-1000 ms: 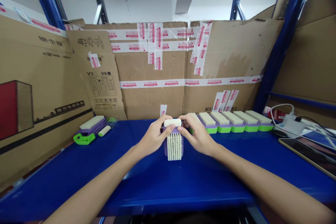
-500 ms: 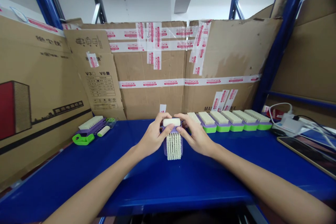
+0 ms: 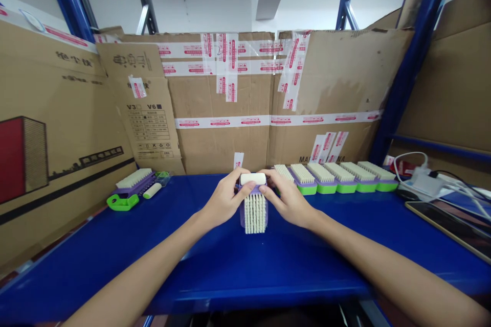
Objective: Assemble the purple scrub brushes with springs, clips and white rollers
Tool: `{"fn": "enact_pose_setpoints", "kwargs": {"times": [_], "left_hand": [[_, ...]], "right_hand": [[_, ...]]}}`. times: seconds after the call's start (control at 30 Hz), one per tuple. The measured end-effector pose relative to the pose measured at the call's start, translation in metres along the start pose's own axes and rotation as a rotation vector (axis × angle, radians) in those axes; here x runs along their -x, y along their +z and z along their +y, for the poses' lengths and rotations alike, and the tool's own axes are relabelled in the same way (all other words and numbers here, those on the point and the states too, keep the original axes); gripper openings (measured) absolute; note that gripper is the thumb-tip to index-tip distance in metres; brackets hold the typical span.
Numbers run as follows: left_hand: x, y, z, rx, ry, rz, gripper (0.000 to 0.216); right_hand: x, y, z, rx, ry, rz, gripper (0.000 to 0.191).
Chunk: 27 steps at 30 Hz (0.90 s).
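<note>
"Now, nearest first: what is at the front?"

"A blue table [image 3: 245,271], its front edge running across the view. A phone [image 3: 447,220] lies on the right."

"And the grip?"

"Left hand [image 3: 227,198] and right hand [image 3: 288,198] are both closed on one purple brush [image 3: 255,214], over the middle of the table. Bristles face the wearer; a white roller [image 3: 253,179] sits at its far end, between the hands. Both thumbs press just below the roller. Whether the brush touches the table, I cannot tell."

"Items farther off?"

"On the left, a second brush [image 3: 134,180], bristles up, with a green part [image 3: 123,203] at its near end and a loose roller [image 3: 152,190] beside it. On the right, six brushes in a row [image 3: 341,174], bristles up, the leftmost partly hidden by the right hand. A white charger [image 3: 424,181] with cables stands past them."

"Background?"

"Taped cardboard [image 3: 222,148], then a pale wall [image 3: 207,13]."
</note>
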<state>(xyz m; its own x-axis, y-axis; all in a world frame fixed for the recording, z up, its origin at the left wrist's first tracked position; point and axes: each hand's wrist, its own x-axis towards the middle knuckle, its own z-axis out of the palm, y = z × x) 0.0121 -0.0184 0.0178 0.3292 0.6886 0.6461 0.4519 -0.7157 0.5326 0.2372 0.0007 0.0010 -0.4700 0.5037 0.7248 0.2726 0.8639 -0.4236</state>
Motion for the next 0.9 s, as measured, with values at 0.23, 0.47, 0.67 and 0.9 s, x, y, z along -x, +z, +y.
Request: {"fn": "enact_pose_setpoints", "kwargs": {"times": [0.23, 0.47, 0.67, 0.9], "left_hand": [[0.0025, 0.0035, -0.0049, 0.074, 0.037, 0.041, 0.03], [0.0024, 0.0027, -0.0067, 0.031, 0.072, 0.044, 0.024], [0.0008, 0.0008, -0.0051, 0.024, 0.061, 0.039, 0.024], [-0.0014, -0.0013, -0.0055, -0.027, 0.046, 0.014, 0.026]], "right_hand": [[0.0002, 0.0, 0.0013, 0.02, 0.008, -0.015, 0.025], [0.0004, -0.0007, -0.0002, 0.026, 0.012, -0.025, 0.025], [-0.0002, -0.0002, 0.0011, 0.033, 0.004, -0.022, 0.026], [-0.0002, -0.0002, 0.001, 0.024, 0.001, -0.028, 0.026]]}}
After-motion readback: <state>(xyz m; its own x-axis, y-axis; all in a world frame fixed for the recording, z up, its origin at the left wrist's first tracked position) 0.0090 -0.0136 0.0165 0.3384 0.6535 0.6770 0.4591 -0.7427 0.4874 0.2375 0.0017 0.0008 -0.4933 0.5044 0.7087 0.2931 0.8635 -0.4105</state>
